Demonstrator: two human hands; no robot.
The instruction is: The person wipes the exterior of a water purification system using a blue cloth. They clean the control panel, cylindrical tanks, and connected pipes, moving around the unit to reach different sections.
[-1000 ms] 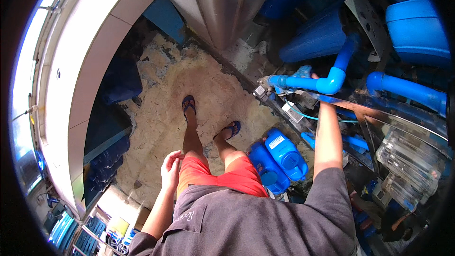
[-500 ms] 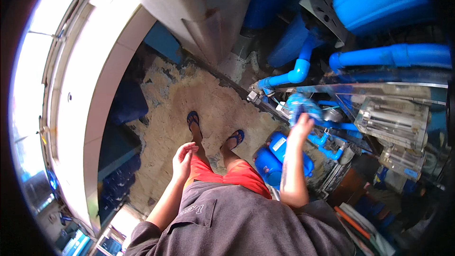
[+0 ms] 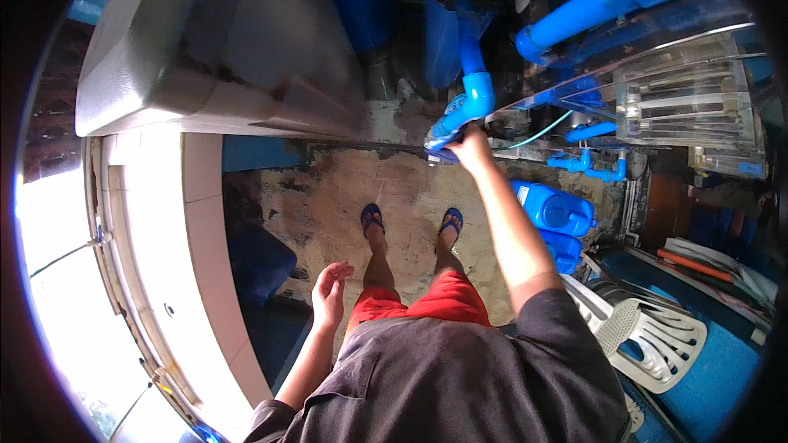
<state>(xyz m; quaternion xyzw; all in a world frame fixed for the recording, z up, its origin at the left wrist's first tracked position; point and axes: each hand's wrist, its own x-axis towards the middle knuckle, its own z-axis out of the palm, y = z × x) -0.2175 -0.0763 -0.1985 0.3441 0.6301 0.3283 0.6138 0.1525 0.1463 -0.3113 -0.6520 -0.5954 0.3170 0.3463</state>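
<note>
Holding a blue cloth [image 3: 438,148] to the short blue pipe [image 3: 454,121], just past the pipe elbow [image 3: 478,95]; looks like a wipe-down. Right hand [image 3: 471,150] has fingers curled at the cloth and pipe, gripping the cloth; tips hidden, so can't tell how far they wrap or how hard they press. To do it well: keep cloth between skin and pipe, wrap it round the underside, stroke along the length, go easy so the joints aren't strained, work into the elbow's seam, refold when dirty. Thin teal hose [image 3: 538,133] runs near the wrist and could snag. Pose: right arm reaches forward, nearly straight, forearm slanting inward, blue jugs [image 3: 558,207] off to its right. Left arm bent, left hand [image 3: 330,287] raised beside the red shorts [image 3: 447,291], well apart from the pipe, fingers loosely bent, nothing seen in it. Feet apart in sandals [image 3: 372,215].
</note>
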